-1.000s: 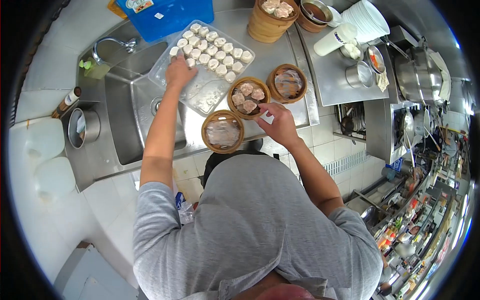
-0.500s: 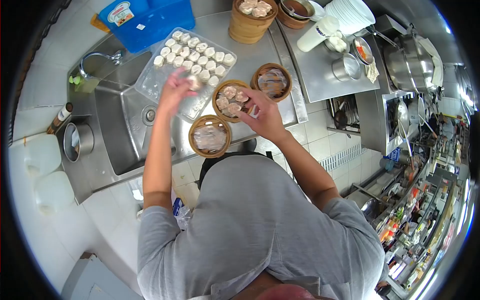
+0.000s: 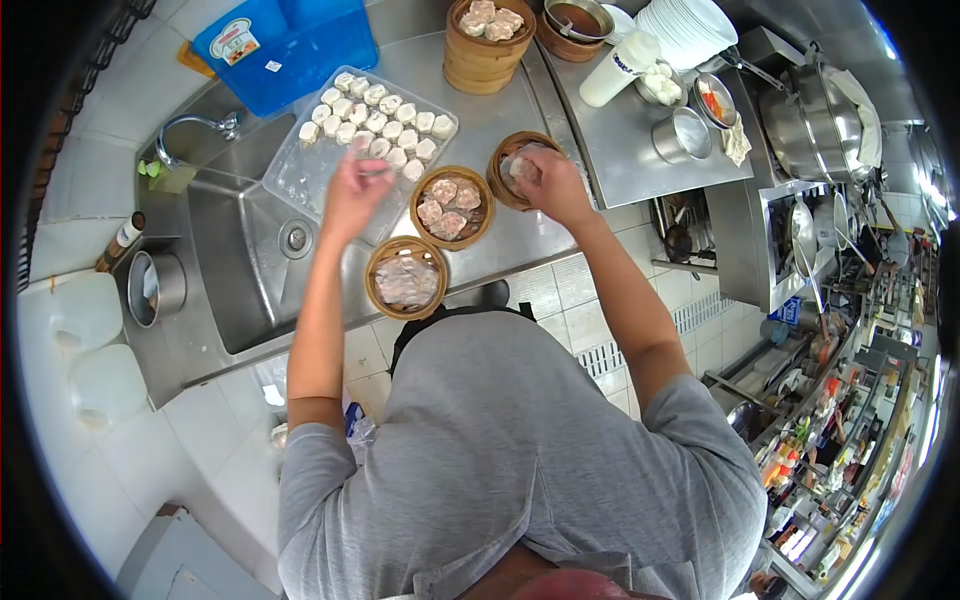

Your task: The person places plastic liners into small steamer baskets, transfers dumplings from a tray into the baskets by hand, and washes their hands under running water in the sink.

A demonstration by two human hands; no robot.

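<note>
My left hand (image 3: 354, 198) hovers over the clear plastic tray (image 3: 291, 171), close to the rows of pale siu mai dumplings (image 3: 376, 122); its fingers are blurred, and I cannot see whether they hold anything. My right hand (image 3: 556, 184) reaches into the right bamboo steamer (image 3: 496, 178), fingers closed on a siu mai dumpling (image 3: 524, 170) that they partly hide. Between the hands, the middle bamboo steamer (image 3: 418, 222) contains several pinkish siu mai. The nearest bamboo steamer (image 3: 374, 289) shows only a translucent liner (image 3: 406, 279).
A steel sink (image 3: 235, 240) lies left, with a faucet (image 3: 195, 124) behind it. A blue plastic bin (image 3: 300, 55) stands at the back. Behind the steamers is a stacked steamer (image 3: 478, 62) with siu mai. A white bottle (image 3: 620, 70), a steel pot (image 3: 682, 136) and plates (image 3: 685, 25) stand right.
My right hand has moved from the middle steamer to the right one. My left hand, which carried a dumpling over the tray, has shifted slightly left. The middle steamer's dumplings are now uncovered.
</note>
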